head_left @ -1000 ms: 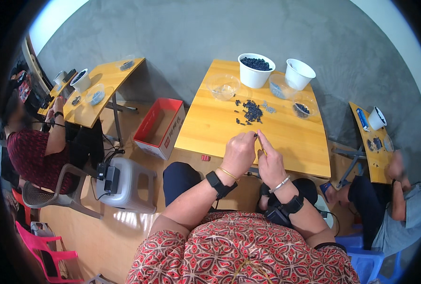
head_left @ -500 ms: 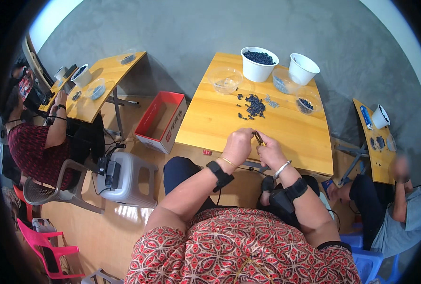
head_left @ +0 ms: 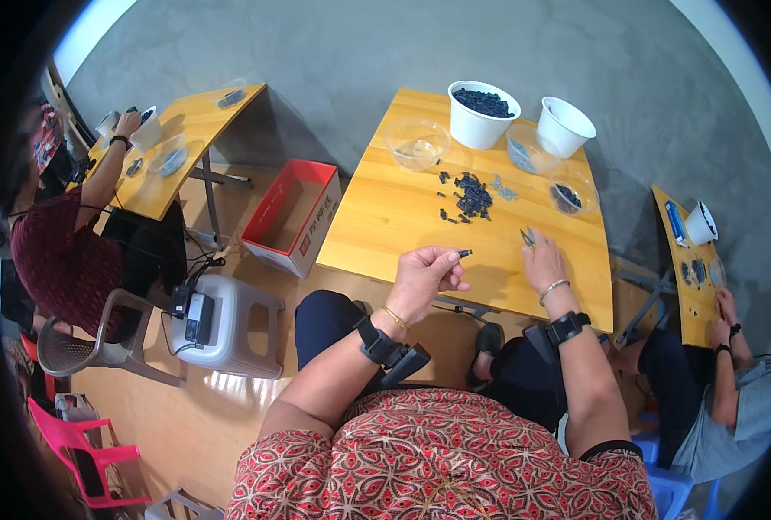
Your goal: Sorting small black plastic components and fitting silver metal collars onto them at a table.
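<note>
Over the near edge of the table [head_left: 377, 243], my left hand [head_left: 424, 282] pinches a small black plastic part [head_left: 465, 253] between thumb and fingertips. My right hand [head_left: 545, 269] is to its right over the tabletop, closed on dark tweezers [head_left: 527, 237] whose tips point away from me. Beyond both hands lies a loose pile of small black parts [head_left: 472, 196], with several strays around it. Beside that pile, to the right, small grey metal pieces [head_left: 503, 188] are scattered. Much of the tweezers is hidden by my right hand.
At the table's back stand a white tub of black parts [head_left: 482, 114], another white tub [head_left: 565, 127] and clear bowls [head_left: 417, 144]. A red-and-white box [head_left: 292, 217] and grey stool [head_left: 230, 325] are on the floor at left. People work at tables on both sides.
My hands, together before, have moved apart. The left holds the black part; the right has moved right and forward with the tweezers. The person at left has reached farther forward.
</note>
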Demonstrator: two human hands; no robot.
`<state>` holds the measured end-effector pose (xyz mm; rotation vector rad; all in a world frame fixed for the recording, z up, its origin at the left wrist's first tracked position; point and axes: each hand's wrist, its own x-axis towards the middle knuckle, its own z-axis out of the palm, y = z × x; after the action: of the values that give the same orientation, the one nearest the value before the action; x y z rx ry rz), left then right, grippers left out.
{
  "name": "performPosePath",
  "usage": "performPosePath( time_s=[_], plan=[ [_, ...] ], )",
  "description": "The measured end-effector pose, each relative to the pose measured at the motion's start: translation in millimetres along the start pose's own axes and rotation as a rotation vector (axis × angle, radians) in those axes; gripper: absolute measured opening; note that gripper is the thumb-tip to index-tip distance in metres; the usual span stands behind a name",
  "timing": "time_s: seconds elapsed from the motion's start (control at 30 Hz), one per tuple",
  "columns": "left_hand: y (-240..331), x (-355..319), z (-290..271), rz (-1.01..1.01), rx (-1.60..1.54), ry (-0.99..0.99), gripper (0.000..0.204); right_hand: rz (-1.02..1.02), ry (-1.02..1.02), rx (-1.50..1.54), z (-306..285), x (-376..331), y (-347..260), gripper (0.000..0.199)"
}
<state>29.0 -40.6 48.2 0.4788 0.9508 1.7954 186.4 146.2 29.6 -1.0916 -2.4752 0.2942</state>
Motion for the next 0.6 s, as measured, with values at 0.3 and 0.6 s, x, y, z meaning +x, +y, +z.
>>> performPosePath(
  time_s=[0.3, 0.6],
  plan=[
    [-3.6, -1.6, 3.5, 0.136, 0.083, -0.003, 0.011, -0.249, 0.129, 0.162, -18.1, 0.1, -26.1, 0.021],
    [-12.4, 8.2, 6.0, 0.206, 0.258, -0.027, 0.012, -0.468, -0.067, 0.505, -37.1, -22.9, -91.1, 0.007]
  ],
)
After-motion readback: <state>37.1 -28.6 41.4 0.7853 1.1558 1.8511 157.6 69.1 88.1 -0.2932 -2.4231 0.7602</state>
